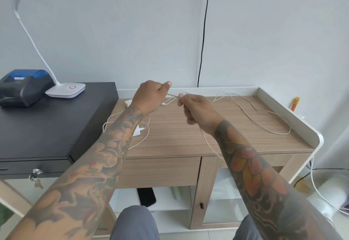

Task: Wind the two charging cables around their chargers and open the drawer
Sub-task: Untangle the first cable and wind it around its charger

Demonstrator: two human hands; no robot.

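Both hands up over the desk's (188, 135) back edge, we see the left hand (149, 96) and right hand (196, 111) pinching one charging cable (251, 107) taut between them, likely for winding, drawer (158, 171) shut below.

The wooden surface (179, 126) carries a loose white cable (264, 113) trailing right of the grip, a white charger (137, 131) with looped cable (145, 137) below-left of it, and another charger (128, 102) just left.
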